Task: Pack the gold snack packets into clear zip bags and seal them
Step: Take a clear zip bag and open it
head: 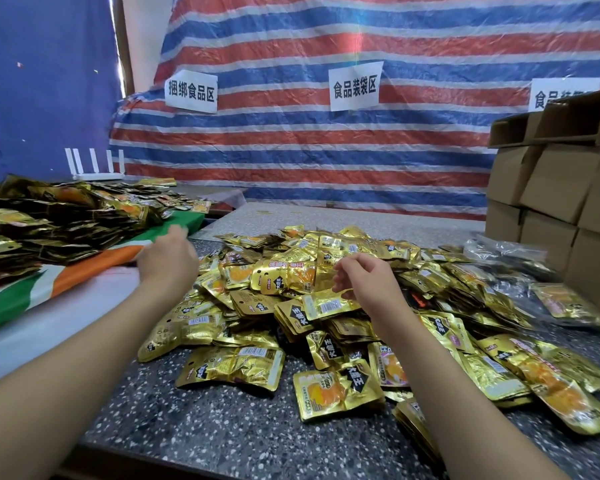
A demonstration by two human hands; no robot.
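Right hand [364, 282] hovers loosely curled, empty, directly over the gold packets [326, 303]; left hand [168, 258], blurred, grip unclear, reaches away left.

Striped tarp [326, 150] backdrop, speckled table [187, 427], cardboard boxes [551, 188] right.

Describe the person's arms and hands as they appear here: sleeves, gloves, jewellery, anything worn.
Both forearms are bare right up to the bottom edge of the picture, so no sleeve shows. The left hand and the right hand wear no gloves. No watch, bracelet or ring can be seen on either wrist or on the fingers in view. The left hand is slightly blurred, so small details there cannot be told.
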